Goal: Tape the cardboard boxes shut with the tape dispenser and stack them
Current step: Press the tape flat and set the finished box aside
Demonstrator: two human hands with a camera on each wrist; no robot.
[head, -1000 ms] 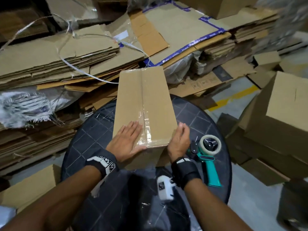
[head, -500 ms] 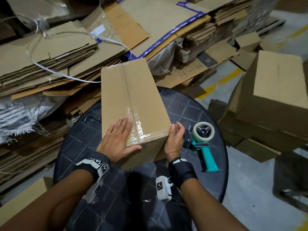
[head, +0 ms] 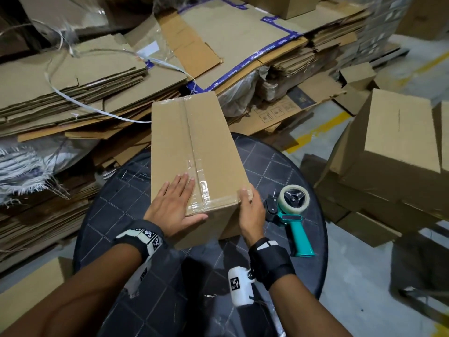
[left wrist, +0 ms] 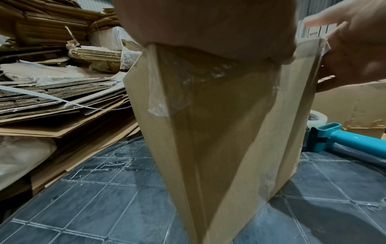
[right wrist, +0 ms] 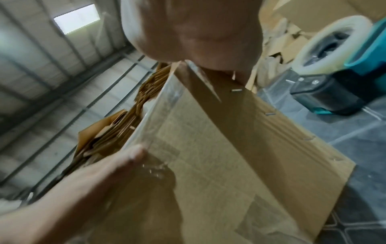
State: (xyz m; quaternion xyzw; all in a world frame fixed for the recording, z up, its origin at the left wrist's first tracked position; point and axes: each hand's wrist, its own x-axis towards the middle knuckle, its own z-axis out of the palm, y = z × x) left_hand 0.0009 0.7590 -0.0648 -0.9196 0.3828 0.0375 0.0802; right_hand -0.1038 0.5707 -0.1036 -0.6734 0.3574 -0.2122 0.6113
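A round dark table, scored in a tile-like grid, is set on a grey concrete floor marked with yellow lines. Stacks of flattened cardboard are piled behind and to the left, with white strapping and plastic sheeting among them. In the right wrist view, a corrugated metal wall is seen, with one small bright window.

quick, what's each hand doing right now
Left hand: open, fingers flat on the taped top of the cardboard box, thumb on its near face.
Right hand: grips the box's near right corner.
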